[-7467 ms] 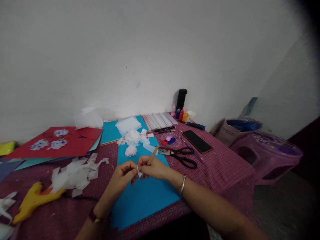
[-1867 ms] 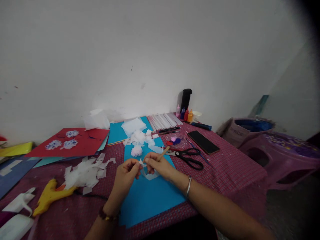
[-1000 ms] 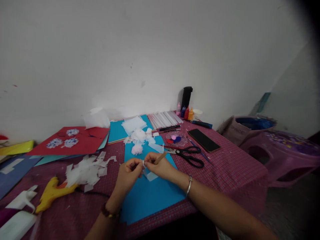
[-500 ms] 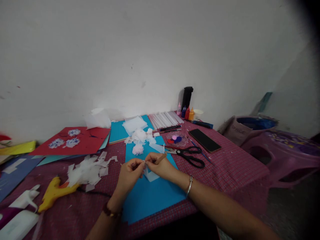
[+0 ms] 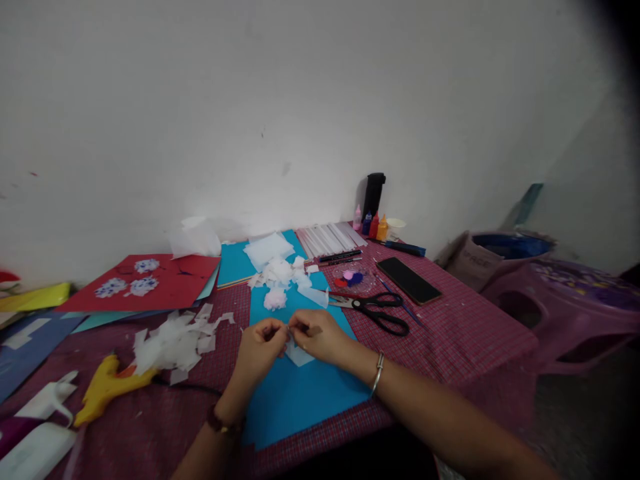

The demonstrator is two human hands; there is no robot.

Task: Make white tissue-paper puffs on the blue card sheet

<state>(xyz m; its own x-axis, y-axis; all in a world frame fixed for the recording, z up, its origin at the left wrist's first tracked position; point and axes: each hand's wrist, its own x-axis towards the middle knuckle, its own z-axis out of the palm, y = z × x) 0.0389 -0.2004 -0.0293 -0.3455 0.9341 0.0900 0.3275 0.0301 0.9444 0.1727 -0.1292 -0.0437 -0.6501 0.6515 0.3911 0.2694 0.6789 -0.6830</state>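
Fingertips of my left hand (image 5: 261, 348) and my right hand (image 5: 320, 335) meet in a pinch over the blue sheet (image 5: 305, 407). Both are closed on a piece of thin white paper (image 5: 299, 356), whose lower part shows below the fingers; its pinched part is mostly hidden. Just beyond my hands lies a fluffy, pale pink paper ball (image 5: 275, 299), with crumpled white paper (image 5: 279, 272) behind it. Black-handled scissors (image 5: 380, 303) lie open to the right of my right hand.
Left of my hands are loose white paper pieces (image 5: 173, 343), a yellow glue gun (image 5: 103, 387) and a red sheet (image 5: 170, 293) with blue-white blossoms. A phone (image 5: 409, 280), paint bottles (image 5: 375, 225) and white strips (image 5: 330, 240) lie right and back. A pink stool (image 5: 565, 313) stands beyond the table's right edge.
My right hand's fingers have curled in closer to my left fingertips, and the white paper beneath has shifted slightly. Other objects stay put; the view moved a little.
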